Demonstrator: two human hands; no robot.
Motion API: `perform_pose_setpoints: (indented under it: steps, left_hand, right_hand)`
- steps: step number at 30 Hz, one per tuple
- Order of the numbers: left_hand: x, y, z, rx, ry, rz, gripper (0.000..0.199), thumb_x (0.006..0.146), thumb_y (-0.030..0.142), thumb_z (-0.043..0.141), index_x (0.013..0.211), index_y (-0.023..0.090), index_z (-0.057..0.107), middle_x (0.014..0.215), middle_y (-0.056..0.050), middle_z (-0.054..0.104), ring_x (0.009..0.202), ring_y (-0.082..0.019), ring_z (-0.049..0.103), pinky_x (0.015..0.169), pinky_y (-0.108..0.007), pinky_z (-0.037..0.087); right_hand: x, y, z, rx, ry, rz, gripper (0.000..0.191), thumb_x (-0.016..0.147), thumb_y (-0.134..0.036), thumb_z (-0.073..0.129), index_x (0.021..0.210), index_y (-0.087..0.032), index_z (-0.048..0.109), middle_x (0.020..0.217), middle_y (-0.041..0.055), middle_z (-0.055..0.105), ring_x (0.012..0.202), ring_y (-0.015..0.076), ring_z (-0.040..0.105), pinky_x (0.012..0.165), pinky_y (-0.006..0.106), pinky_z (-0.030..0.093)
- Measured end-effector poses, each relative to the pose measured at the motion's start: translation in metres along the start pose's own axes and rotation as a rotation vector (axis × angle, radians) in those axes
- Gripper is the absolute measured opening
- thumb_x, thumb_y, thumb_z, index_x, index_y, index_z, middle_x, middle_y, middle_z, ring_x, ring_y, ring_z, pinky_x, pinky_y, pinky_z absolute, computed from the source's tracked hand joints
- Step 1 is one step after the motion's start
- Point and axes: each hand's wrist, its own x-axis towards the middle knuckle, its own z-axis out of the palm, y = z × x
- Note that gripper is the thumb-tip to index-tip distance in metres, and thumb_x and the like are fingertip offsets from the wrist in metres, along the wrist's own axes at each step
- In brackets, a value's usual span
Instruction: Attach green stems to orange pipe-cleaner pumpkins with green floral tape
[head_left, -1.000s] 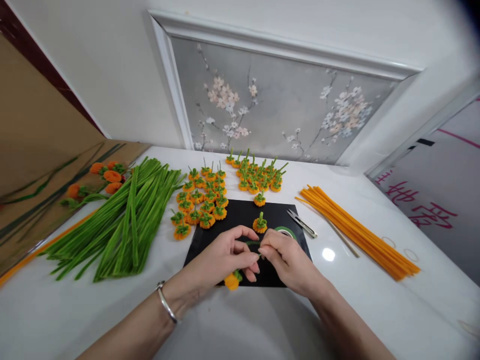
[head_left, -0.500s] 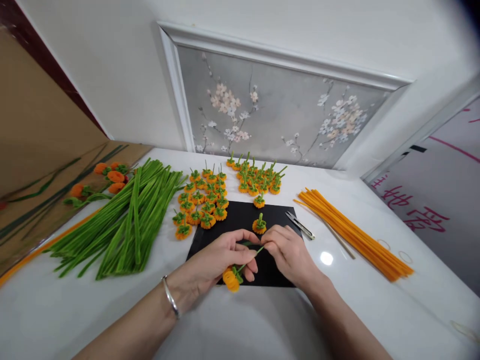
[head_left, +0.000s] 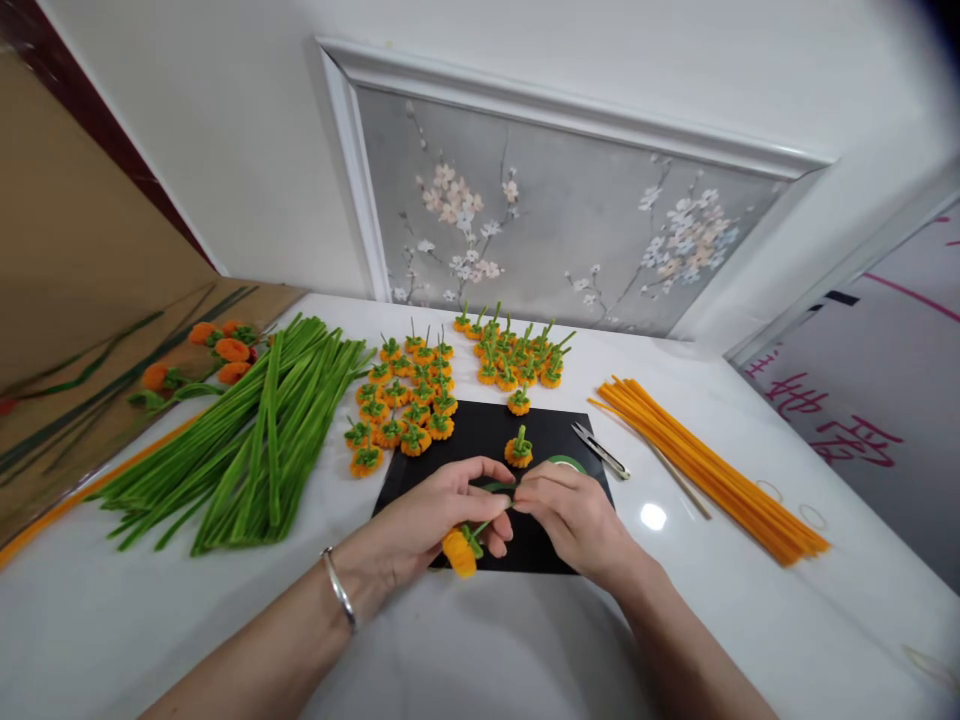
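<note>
My left hand (head_left: 457,510) is closed, thumb and fingers pinching the thin green stem of an orange pipe-cleaner flower (head_left: 459,553). The flower head hangs tilted below the palm, green leaves at its base. Fingertips of my right hand (head_left: 566,515) pinch at the stem's far end, close to my left thumb. A thin dark green strip (head_left: 496,487) runs between the hands. Behind my right knuckles shows the curved edge of a green roll (head_left: 566,463), mostly hidden; I cannot tell whether it is held. Both hands are over a black mat (head_left: 480,420), where another flower (head_left: 518,448) stands stem up.
Several finished flowers (head_left: 416,400) stand left of centre, with another group (head_left: 517,350) behind. Green pipe cleaners (head_left: 247,440) lie left, orange ones (head_left: 712,465) right. Thread snips (head_left: 600,450) rest on the mat's right edge. Orange blooms (head_left: 231,350) lie far left.
My right hand has shifted slightly left, closer to my left fingers. The green roll's edge now shows behind it. The held flower has turned a little.
</note>
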Motion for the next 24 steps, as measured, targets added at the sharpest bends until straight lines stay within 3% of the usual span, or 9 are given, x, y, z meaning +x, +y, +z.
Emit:
perform_pose_setpoints:
  steps: [4, 8, 12, 15, 20, 24]
  left_hand:
    - [0.0017, 0.0007, -0.0028, 0.368, 0.127, 0.182, 0.029, 0.082, 0.041, 0.061, 0.097, 0.017, 0.057, 0.082, -0.004, 0.069, 0.076, -0.017, 0.065, 0.073, -0.027, 0.046]
    - [0.0021, -0.0022, -0.0028, 0.829, 0.272, 0.355, 0.013, 0.079, 0.03, 0.063, 0.078, 0.018, 0.067, 0.075, 0.0, 0.068, 0.07, -0.015, 0.059, 0.065, -0.024, 0.04]
    - [0.0015, -0.0034, -0.0005, 0.983, 0.309, 0.389, 0.02, 0.081, 0.028, 0.056, 0.068, 0.018, 0.068, 0.066, 0.0, 0.066, 0.06, -0.014, 0.054, 0.057, -0.024, 0.034]
    - [0.0022, -0.0038, -0.0004, 0.906, 0.252, 0.302, 0.024, 0.081, 0.026, 0.052, 0.063, 0.017, 0.063, 0.059, -0.001, 0.063, 0.058, -0.014, 0.054, 0.055, -0.024, 0.034]
    - [0.0028, -0.0029, 0.0005, 0.454, 0.083, 0.081, 0.021, 0.077, 0.024, 0.052, 0.058, 0.016, 0.054, 0.05, 0.002, 0.055, 0.057, -0.014, 0.06, 0.059, -0.022, 0.04]
    - [0.0019, -0.001, 0.0009, 0.334, 0.071, 0.067, 0.024, 0.081, 0.031, 0.054, 0.063, 0.015, 0.056, 0.051, 0.002, 0.054, 0.057, -0.013, 0.06, 0.059, -0.022, 0.04]
  right_hand:
    - [-0.0012, -0.0013, -0.0002, -0.072, 0.001, 0.049, 0.024, 0.095, -0.016, 0.044, 0.08, -0.019, 0.064, 0.077, 0.0047, 0.066, 0.071, 0.0146, 0.061, 0.067, 0.028, 0.046]
    - [-0.0008, -0.0026, 0.0003, -0.159, -0.007, 0.053, 0.022, 0.094, -0.017, 0.047, 0.081, -0.019, 0.064, 0.079, 0.0042, 0.068, 0.074, 0.0152, 0.062, 0.069, 0.029, 0.044]
    - [-0.0002, -0.002, 0.0032, -0.32, -0.016, -0.039, 0.021, 0.095, -0.018, 0.048, 0.083, -0.019, 0.066, 0.079, 0.004, 0.069, 0.072, 0.0149, 0.059, 0.065, 0.03, 0.038]
    - [-0.0007, -0.0031, 0.0035, -0.428, -0.034, -0.12, 0.024, 0.096, -0.015, 0.044, 0.084, -0.018, 0.065, 0.078, 0.004, 0.069, 0.068, 0.0147, 0.056, 0.063, 0.032, 0.033]
    - [-0.0035, -0.008, -0.0002, -0.462, -0.029, -0.188, 0.024, 0.096, -0.01, 0.042, 0.098, -0.017, 0.065, 0.089, 0.0066, 0.071, 0.075, 0.0166, 0.057, 0.065, 0.034, 0.032]
    - [-0.0037, -0.0069, -0.0026, -0.382, 0.051, -0.14, 0.023, 0.095, -0.014, 0.046, 0.102, -0.022, 0.067, 0.095, 0.0059, 0.072, 0.079, 0.0169, 0.061, 0.068, 0.034, 0.036]
